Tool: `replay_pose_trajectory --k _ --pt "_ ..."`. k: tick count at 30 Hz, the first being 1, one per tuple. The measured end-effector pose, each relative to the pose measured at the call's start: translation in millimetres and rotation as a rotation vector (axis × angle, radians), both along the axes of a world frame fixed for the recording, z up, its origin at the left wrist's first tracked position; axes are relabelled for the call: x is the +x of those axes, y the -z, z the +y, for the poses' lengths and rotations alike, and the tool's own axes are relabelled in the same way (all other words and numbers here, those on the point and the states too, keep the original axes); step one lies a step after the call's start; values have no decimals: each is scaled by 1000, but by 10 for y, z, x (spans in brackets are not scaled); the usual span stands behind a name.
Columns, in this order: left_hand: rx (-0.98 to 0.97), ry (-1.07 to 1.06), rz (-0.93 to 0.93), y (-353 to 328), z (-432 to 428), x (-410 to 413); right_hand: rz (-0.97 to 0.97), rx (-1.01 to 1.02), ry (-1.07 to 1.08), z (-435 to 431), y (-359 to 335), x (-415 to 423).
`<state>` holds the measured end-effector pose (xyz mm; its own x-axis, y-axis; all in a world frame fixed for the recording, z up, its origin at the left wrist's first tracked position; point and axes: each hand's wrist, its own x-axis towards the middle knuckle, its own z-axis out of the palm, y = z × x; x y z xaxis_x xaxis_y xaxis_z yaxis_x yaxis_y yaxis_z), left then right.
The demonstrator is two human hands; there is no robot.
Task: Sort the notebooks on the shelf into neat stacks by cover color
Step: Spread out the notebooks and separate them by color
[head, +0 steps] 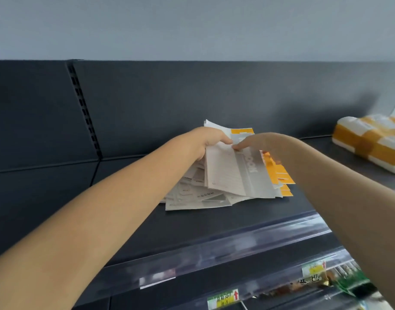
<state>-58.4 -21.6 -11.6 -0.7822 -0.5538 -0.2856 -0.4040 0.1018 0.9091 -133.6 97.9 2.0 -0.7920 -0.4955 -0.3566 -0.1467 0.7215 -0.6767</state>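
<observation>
A messy pile of thin notebooks lies on the dark shelf point(125, 220). Grey-and-white covers point(196, 198) fan out at the left and front. Orange covers point(281, 175) stick out at the right and at the back. My left hand point(210, 142) grips the far left edge of a tilted bunch of grey notebooks point(232, 173), lifting it off the pile. My right hand point(257, 144) pinches the top edge of the same bunch from the right, its fingers partly hidden behind the covers.
A bundle wrapped in white plastic and brown tape point(371, 142) sits at the shelf's far right. A clear price rail point(214, 253) runs along the shelf's front edge. Below it, yellow price tags point(223, 298) and packaged goods point(344, 278) fill a lower shelf.
</observation>
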Motion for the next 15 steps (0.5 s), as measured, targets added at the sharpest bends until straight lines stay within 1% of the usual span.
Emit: replay_pose_trajectory --k 1,4,6,8,11,15 --pt "-10 -23 28 30 3 -29 18 27 -22 33 -17 2" --pt "-138 -109 64 128 -17 -87 23 30 -43 56 -34 -51" --pt "-162 -124 98 160 10 -108 15 40 -26 57 -31 -126" --pt "-132 -99 137 163 25 -125 -15 41 1 49 -21 -192" --pt "-22 -74 181 143 64 -142 -12 33 24 12 15 -282" --pt "93 -128 225 89 176 -139 -20 -8 77 -36 34 -294"
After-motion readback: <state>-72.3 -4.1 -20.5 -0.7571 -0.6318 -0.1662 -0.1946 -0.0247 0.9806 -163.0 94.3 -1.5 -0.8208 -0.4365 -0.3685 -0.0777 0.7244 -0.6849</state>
